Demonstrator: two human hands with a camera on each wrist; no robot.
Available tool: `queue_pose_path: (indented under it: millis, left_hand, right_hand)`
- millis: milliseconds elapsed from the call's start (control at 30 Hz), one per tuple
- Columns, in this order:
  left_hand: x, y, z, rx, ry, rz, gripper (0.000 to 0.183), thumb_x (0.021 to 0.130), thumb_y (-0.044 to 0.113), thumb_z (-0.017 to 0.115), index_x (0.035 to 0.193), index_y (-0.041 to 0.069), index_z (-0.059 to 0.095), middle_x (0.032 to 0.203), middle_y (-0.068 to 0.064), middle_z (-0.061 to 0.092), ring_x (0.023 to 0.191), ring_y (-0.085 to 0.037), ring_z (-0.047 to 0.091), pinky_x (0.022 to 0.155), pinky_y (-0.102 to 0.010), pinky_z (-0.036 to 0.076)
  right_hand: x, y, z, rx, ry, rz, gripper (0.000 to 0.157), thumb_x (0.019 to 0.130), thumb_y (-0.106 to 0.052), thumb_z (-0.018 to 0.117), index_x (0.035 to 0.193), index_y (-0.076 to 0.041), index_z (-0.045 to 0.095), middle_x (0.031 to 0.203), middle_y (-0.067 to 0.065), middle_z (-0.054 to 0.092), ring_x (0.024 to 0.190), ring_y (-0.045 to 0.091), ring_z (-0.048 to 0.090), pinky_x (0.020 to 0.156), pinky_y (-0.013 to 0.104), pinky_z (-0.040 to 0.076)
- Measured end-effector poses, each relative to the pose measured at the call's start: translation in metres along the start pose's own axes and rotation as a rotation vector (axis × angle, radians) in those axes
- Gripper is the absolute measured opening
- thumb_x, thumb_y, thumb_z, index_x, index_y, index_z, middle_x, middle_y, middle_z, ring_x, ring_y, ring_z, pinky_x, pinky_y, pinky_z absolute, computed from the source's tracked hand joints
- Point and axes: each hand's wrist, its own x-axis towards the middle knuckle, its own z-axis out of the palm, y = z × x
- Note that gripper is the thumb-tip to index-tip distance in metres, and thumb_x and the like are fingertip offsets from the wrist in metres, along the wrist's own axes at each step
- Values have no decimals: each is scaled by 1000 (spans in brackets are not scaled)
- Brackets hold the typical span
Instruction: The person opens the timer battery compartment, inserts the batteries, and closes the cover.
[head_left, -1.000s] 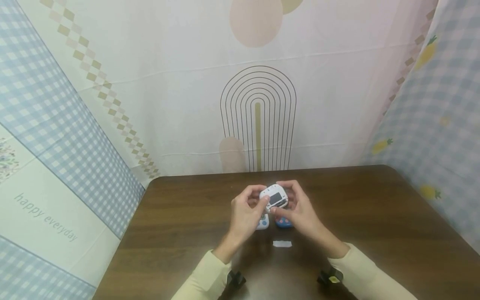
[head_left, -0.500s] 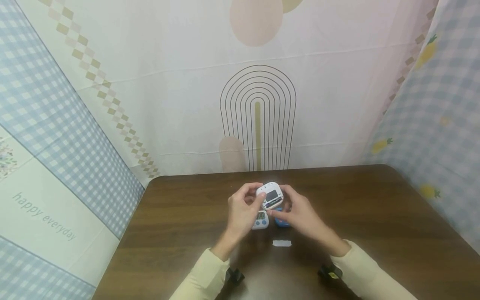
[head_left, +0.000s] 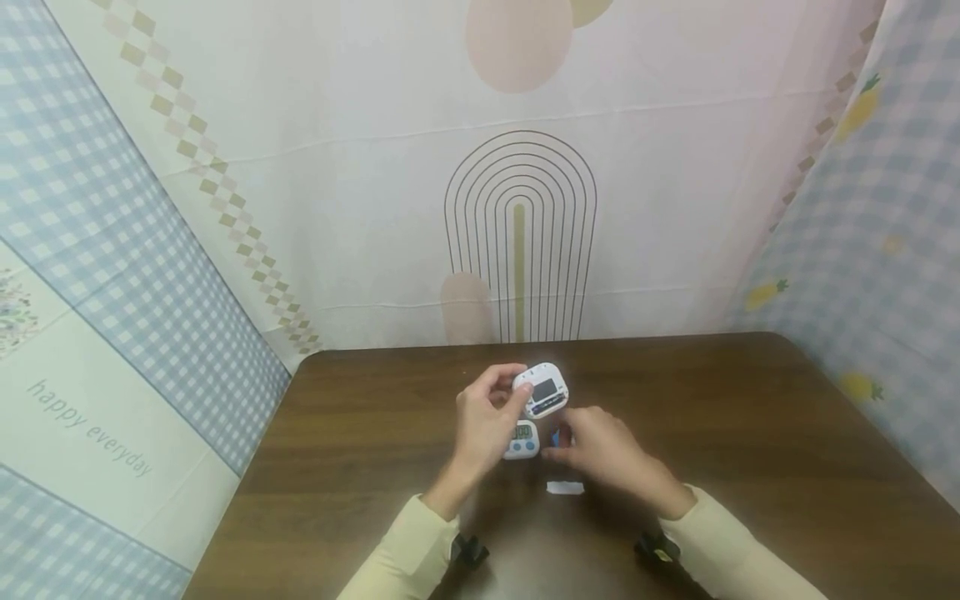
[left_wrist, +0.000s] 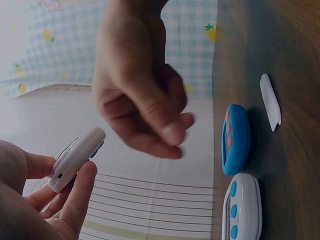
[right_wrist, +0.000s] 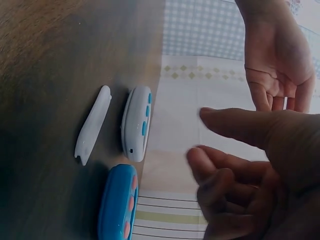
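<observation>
My left hand [head_left: 480, 421] grips a white kitchen timer [head_left: 546, 387] above the table, thumb on its back and fingers beneath. Its back faces up, showing a dark rectangle and an uncovered battery slot along the lower edge. The right hand [head_left: 606, 446] is a little lower and to the right, thumb and index finger apart with nothing between them. It partly hides a blue timer with pink buttons [left_wrist: 237, 140]. Beside that one, a second white timer with blue buttons [head_left: 522, 442] rests on the table, display up.
A small white battery cover [head_left: 565, 487] lies on the brown table [head_left: 360, 467], nearer to me than the timers. Behind the table hangs a patterned white cloth [head_left: 360, 233]. Checked cloth [head_left: 862, 333] hangs at the right side.
My right hand has let go of the held timer and moved down toward the blue timer. The left hand shifted slightly left with the white timer, then stayed nearly still.
</observation>
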Motion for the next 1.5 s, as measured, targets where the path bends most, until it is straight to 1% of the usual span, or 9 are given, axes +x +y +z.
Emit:
queue_pose_path:
  millis: [100,200,300,433,533,667,933,1200,1500]
  left_hand:
    - [0,0,0,-3,2,-2,21,93,7,79,114,11,78,96,-9,79,79,-20,74,69,-24,60]
    - [-1,0,0,-4,4,-2,21,93,6,79,114,11,78,96,-9,79,79,-19,74,68,-24,60]
    - [-1,0,0,-3,0,-3,21,93,6,78,114,10,78,97,-9,79,79,-18,74,68,-24,61]
    - [0,-1,0,7,-4,-2,21,94,7,78,114,10,77,98,-8,79,79,-16,74,69,-25,62]
    - [1,0,0,17,-6,2,21,94,7,78,115,10,77,98,-8,79,79,-16,74,69,-26,62]
    - [1,-1,0,16,-9,1,21,94,7,78,114,10,77,98,-8,79,79,-16,74,69,-26,63]
    - [0,-2,2,14,-14,-5,21,94,7,78,114,11,77,98,-8,79,80,-16,74,70,-26,63]
    - [1,-2,2,13,-12,25,20,94,7,78,114,9,77,98,-10,79,79,-19,75,70,-25,62]
    - [0,-2,2,10,-10,14,19,94,7,78,113,10,78,98,-10,79,81,-21,75,70,-24,62]
  right_hand:
    - [-1,0,2,-64,-56,-31,18,79,-21,91,86,-19,75,67,-14,58,60,7,53,53,27,44]
    - [-4,0,3,-112,-94,-57,19,78,-20,92,77,-23,73,70,-15,59,62,7,53,53,27,45]
    - [-7,-1,5,-145,-147,-45,21,77,-20,93,74,-23,72,72,-14,61,64,8,54,54,29,47]
    - [-9,-2,9,-195,-207,-31,23,75,-22,93,72,-22,71,69,-12,61,64,11,55,57,34,49]
    - [-10,-3,10,-233,-209,-36,25,73,-22,94,70,-22,69,67,-12,61,64,11,55,57,36,50]
    - [-10,-2,12,-261,-198,-47,26,72,-19,94,70,-21,68,67,-11,60,64,12,54,57,37,51]
    - [-12,0,13,-268,-202,-37,28,72,-18,94,68,-21,67,65,-10,58,62,12,52,56,37,49]
    - [-13,0,14,-291,-191,-35,32,72,-12,92,66,-21,62,62,-9,55,60,13,50,54,35,46]
    - [-14,-1,15,-302,-207,-35,32,71,-11,92,67,-20,61,62,-9,54,59,12,50,54,34,46]
